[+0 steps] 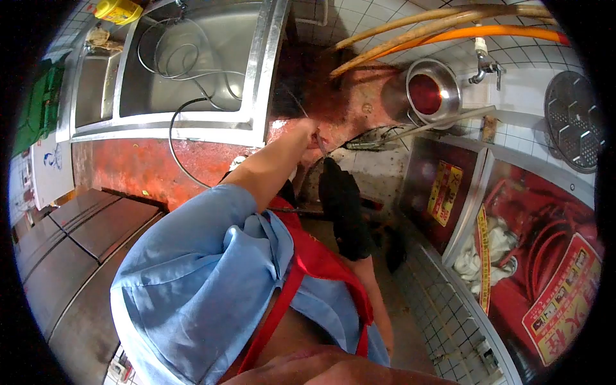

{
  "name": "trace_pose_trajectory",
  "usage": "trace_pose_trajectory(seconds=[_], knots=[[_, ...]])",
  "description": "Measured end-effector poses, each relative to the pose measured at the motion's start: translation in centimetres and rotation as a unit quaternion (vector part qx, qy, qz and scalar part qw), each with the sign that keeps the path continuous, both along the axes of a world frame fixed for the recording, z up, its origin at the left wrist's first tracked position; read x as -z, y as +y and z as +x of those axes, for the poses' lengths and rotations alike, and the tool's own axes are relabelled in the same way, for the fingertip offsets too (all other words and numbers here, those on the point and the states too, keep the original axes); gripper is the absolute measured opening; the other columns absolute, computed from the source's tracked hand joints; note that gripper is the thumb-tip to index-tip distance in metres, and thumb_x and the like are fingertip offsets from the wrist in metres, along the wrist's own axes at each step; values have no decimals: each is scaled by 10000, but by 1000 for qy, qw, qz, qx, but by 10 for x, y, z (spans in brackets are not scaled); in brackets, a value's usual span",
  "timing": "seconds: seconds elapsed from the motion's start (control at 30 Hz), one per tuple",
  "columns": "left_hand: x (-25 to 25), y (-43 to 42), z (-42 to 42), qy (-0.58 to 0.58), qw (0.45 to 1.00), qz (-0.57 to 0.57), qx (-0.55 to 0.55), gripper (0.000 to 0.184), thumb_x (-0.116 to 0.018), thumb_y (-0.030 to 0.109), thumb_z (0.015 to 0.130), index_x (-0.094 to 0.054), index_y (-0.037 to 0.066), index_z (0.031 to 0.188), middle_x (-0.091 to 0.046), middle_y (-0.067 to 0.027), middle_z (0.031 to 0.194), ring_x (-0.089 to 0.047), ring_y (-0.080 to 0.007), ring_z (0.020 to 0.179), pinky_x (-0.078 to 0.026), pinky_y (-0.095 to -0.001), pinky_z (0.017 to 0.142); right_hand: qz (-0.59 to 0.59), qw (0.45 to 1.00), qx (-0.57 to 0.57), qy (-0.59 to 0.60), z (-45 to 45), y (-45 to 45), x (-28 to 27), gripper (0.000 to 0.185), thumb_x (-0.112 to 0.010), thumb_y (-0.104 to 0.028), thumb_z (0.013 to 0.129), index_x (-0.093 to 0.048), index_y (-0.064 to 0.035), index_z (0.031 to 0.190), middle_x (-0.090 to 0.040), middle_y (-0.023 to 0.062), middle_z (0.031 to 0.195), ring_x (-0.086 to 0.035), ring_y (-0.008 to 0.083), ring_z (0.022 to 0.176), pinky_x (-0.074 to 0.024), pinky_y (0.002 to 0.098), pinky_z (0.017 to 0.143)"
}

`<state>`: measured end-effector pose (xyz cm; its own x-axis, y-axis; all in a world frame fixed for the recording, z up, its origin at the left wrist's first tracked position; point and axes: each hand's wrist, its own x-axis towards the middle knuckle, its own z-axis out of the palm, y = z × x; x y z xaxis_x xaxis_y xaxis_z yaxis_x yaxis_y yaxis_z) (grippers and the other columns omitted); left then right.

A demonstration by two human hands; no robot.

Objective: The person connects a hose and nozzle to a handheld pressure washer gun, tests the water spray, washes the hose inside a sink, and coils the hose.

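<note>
My left hand, bare, reaches forward over the wet red floor. It is closed around a thin metal wand, and a fine pale line extends from the hand toward the dark floor by the sink. Whether that line is wand or water jet I cannot tell. My right hand wears a black glove and is closed at the wand's near end, its fingers mostly hidden. A black hose runs out of the sink, passes behind my left arm and seems to reappear near the glove.
A steel sink holds a coiled grey hose. Tan and orange hoses hang along the tiled wall. A steel pot with reddish liquid stands under a tap. Red fire-equipment cabinets are at right, steel cabinets at left.
</note>
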<state>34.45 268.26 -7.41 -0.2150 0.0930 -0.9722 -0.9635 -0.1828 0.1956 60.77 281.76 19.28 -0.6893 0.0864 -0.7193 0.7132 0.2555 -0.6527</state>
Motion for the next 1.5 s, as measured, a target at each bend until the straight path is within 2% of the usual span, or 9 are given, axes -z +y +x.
trace_pose_trajectory(seconds=[0.17, 0.37, 0.57, 0.7, 0.8, 0.9, 1.07, 1.3, 1.5], knots=[[15, -3, -1, -5, 996, -26, 82, 269, -399, 276, 901, -431, 15, 953, -477, -129, 782, -595, -347, 797, -491, -442, 628, 7, 999, -37, -38, 0, -4, 6, 460, -701, -149, 675, -526, -35, 1085, -614, 109, 974, -584, 217, 868, -453, 300, 768], [-38, -25, 14, 17, 879, 389, -274, 476, -298, 423, 909, -466, -18, 978, -491, -217, 1135, -550, -325, 965, -451, -454, 812, -21, 1000, 19, 4, -14, -1, -14, 408, -679, -47, 646, -539, -39, 1030, -576, 70, 959, -551, 178, 860, -441, 296, 755], [-38, -17, 28, 51, 837, 444, -316, 417, -345, 419, 897, -455, 19, 932, -474, -197, 1182, -519, -300, 1012, -435, -440, 811, -118, 970, 195, -81, -6, 2, -19, 428, -595, 95, 620, -532, -51, 1017, -537, 53, 953, -539, 183, 853, -435, 297, 754], [-25, -11, 19, 2, 899, 341, -276, 383, -342, 413, 902, -449, 46, 881, -525, -213, 1081, -566, -317, 879, -454, -464, 743, -140, 955, 236, -112, -18, -2, -32, 389, -609, 74, 631, -544, -36, 998, -552, 58, 948, -541, 171, 859, -433, 294, 763], [-22, -9, 14, -19, 953, 220, -206, 342, -352, 374, 905, -451, 54, 836, -557, -177, 925, -576, -316, 775, -464, -461, 657, -17, 993, 75, -94, -8, -1, -15, 335, -648, 10, 647, -564, -21, 970, -580, 64, 939, -547, 154, 850, -435, 284, 750], [11, -15, 17, -30, 972, 182, -148, 295, -334, 308, 913, -459, 57, 823, -542, -134, 796, -570, -304, 669, -466, -442, 580, -15, 999, 15, -33, -4, 2, -7, 409, -698, -147, 660, -542, -25, 1017, -627, 98, 894, -585, 199, 787, -458, 324, 708], [7, -14, 15, -33, 992, 58, -105, 325, -316, 324, 912, -465, 50, 822, -531, -123, 728, -571, -291, 656, -473, -397, 541, 8, 998, -30, -49, -1, 3, 0, 434, -699, -143, 656, -526, -1, 1029, -632, 125, 862, -598, 207, 757, -465, 317, 686], [-27, -31, 17, 3, 931, 307, -199, 414, -317, 392, 909, -499, 21, 887, -576, -150, 910, -579, -278, 779, -500, -329, 628, 40, 997, -60, 24, -6, 5, -4, 483, -693, -145, 656, -513, -7, 1082, -618, 124, 948, -591, 217, 811, -460, 327, 734], [-43, -33, 11, 76, 938, 297, -161, 338, -342, 328, 919, -497, 27, 911, -592, -169, 945, -585, -253, 801, -499, -384, 690, -170, 937, 283, -114, -12, 5, -19, 403, -611, 64, 596, -529, -22, 981, -552, 76, 775, -530, 180, 661, -428, 279, 612]])
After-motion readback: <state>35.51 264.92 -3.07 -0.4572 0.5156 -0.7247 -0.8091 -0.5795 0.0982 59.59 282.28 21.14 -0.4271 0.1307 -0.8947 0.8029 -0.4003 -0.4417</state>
